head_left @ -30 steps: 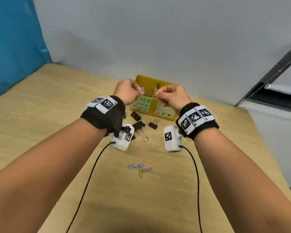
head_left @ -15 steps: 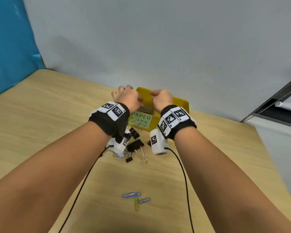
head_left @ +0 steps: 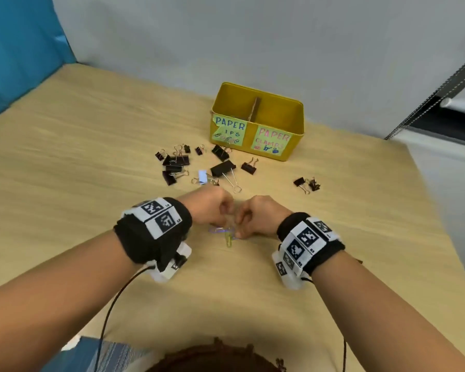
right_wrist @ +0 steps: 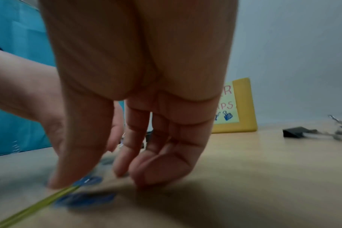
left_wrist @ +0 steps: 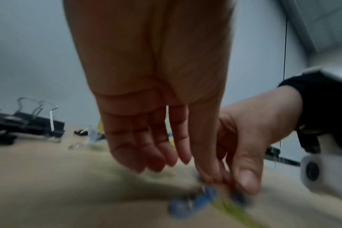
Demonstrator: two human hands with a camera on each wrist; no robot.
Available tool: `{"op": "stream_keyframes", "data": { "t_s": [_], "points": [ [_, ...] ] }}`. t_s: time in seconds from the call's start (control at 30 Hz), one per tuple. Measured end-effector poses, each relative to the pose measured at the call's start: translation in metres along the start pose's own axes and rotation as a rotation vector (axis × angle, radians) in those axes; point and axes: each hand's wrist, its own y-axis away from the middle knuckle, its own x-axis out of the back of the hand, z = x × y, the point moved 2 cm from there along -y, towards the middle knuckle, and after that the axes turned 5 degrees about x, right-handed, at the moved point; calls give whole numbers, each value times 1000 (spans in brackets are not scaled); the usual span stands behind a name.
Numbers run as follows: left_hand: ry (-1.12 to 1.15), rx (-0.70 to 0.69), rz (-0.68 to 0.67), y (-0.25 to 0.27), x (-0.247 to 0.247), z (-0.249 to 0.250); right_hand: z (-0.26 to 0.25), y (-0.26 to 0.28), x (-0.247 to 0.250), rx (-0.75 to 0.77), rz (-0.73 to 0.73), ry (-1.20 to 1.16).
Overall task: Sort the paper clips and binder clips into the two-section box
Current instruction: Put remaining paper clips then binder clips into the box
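Note:
Both hands are down on the wooden table over a small bunch of paper clips (head_left: 226, 233). The bunch holds two blue clips (right_wrist: 86, 200) and a yellow-green one (right_wrist: 39, 203). My left hand (head_left: 222, 213) hangs with relaxed fingers (left_wrist: 146, 154), its thumb reaching down to the clips (left_wrist: 193, 199). My right hand (head_left: 243, 218) has its fingertips (right_wrist: 146, 180) on the table and its thumb against a blue clip (right_wrist: 88, 180). Neither hand has a clip pinched. The yellow two-section box (head_left: 295, 111) stands farther back, with black binder clips (head_left: 175, 162) scattered in front of it.
A large binder clip (head_left: 222, 167), a light blue one (head_left: 202, 176) and a pair at the right (head_left: 306, 182) lie between the hands and the box. The table's right edge (head_left: 427, 200) borders a white cabinet. A blue panel (head_left: 19, 49) stands at the left.
Both hands have come back from above the yellow box and dropped to the paper clips near me. The clips they held over the box are gone from their fingers.

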Motion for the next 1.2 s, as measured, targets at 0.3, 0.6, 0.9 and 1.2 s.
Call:
{"op": "stream_keyframes", "data": {
  "t_s": [0.3,0.6,0.9,1.2],
  "points": [
    [-92,46,28,13,-24,1,0,12,-25,3,83,6],
    [147,76,119,27,-12,-14,-5,21,-40,-92,210,-283],
    [188,114,207,30,-9,-15,-25,14,-57,-123,181,-28],
    [152,115,288,26,17,-24,-24,22,-42,-62,144,82]
  ]
}}
